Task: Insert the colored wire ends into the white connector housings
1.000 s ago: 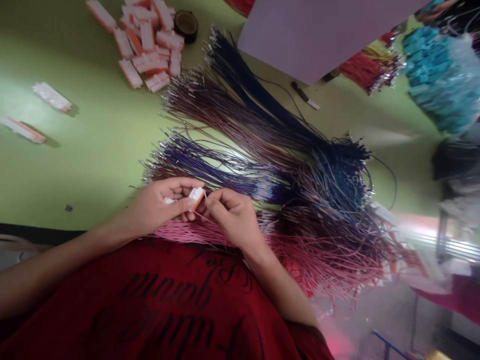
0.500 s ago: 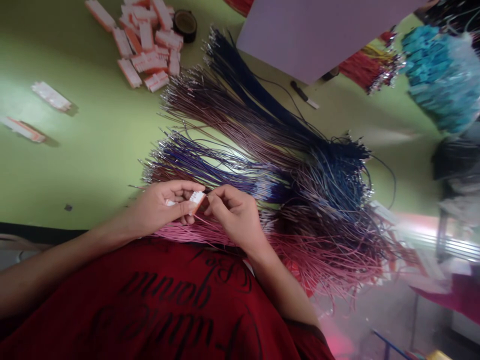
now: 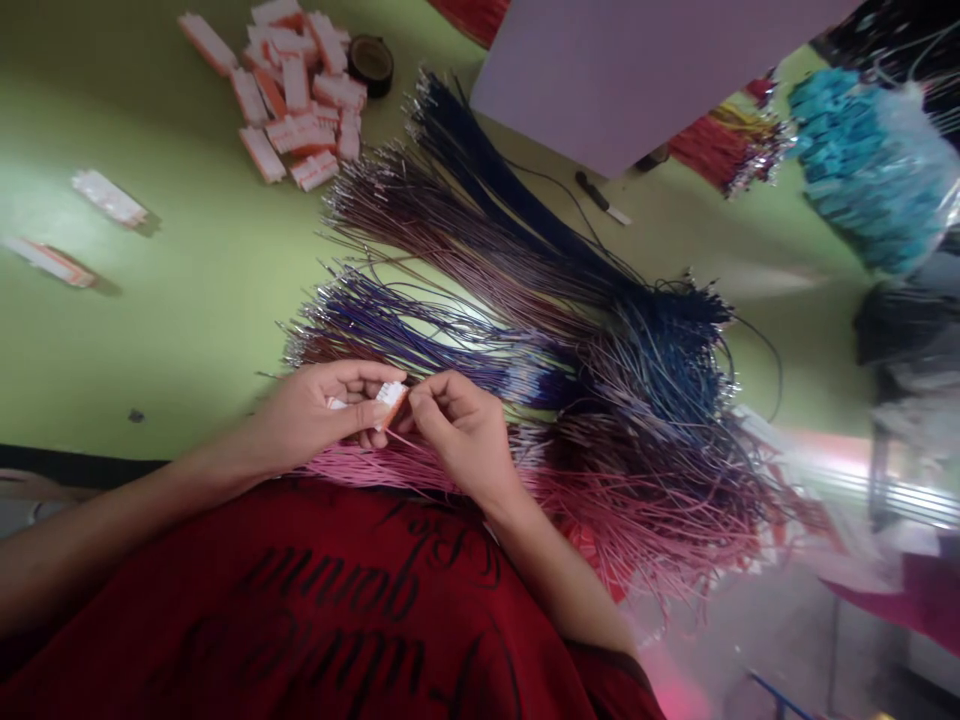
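My left hand point(image 3: 322, 410) grips a white and orange connector housing point(image 3: 391, 396) between thumb and fingers. A pink wire point(image 3: 405, 440) runs from the housing's lower end toward the right. Close against the housing's right side, my right hand point(image 3: 465, 425) has its thumb and forefinger pinched together. Its fingertips appear to hold a thin wire end, largely hidden by the fingers. Below and behind both hands lie pink wires point(image 3: 360, 468), and just beyond them spreads a bundle of blue-purple wires point(image 3: 420, 335) with metal terminals at the left ends.
Several more housings point(image 3: 296, 85) are heaped at the back left beside a tape roll point(image 3: 370, 65). Two housings lie apart at far left. Brown and dark blue wire bundles point(image 3: 517, 190) stretch across the green table. A cutter knife point(image 3: 602, 197) and a bag of teal parts point(image 3: 877, 170) lie right.
My right hand has shifted slightly left, closer to the housing. My left hand keeps its grip on the housing. The view has moved a little.
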The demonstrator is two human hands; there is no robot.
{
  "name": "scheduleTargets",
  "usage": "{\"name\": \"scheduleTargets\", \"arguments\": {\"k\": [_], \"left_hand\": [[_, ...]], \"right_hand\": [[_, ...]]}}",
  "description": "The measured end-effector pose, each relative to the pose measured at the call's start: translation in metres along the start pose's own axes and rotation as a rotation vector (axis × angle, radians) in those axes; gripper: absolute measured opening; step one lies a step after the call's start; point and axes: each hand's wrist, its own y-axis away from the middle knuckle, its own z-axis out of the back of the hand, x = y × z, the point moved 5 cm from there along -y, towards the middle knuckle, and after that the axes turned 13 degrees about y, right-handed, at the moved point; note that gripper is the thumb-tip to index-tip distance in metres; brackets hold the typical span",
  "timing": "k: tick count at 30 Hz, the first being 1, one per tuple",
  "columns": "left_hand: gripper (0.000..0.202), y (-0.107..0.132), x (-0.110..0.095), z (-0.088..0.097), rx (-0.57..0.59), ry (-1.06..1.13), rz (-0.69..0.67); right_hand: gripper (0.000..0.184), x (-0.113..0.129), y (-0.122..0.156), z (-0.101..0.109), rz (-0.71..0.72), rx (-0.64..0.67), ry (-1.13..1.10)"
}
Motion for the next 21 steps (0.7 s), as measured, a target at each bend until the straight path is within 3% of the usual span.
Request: {"name": "scheduleTargets", "arguments": {"k": [9, 12, 17, 19, 21], "left_hand": [[0.033, 0.009, -0.007, -0.015, 0.016, -0.030, -0.079], [0.034, 0.006, -0.006, -0.013, -0.004, -0.039, -0.060], [0.039, -0.003, -0.006, -0.009, -0.024, 0.010, -0.045], [0.039, -0.004, -0.007, -0.009, -0.020, 0.000, -0.031], [0.038, -0.004, -0.008, -0.009, -0.020, -0.011, -0.021]], "right_hand": [[0.018, -0.006, 0.012, 0.006, 0.046, -0.011, 0.060], [0.021, 0.000, 0.005, 0.022, 0.221, -0.086, 0.299], [0.020, -0.002, -0.012, 0.056, 0.509, -0.396, 1.059], [0.020, -0.008, -0.013, 0.065, 0.592, -0.433, 1.157], [0.018, -0.010, -0.006, 0.076, 0.665, -0.463, 1.067]]}}
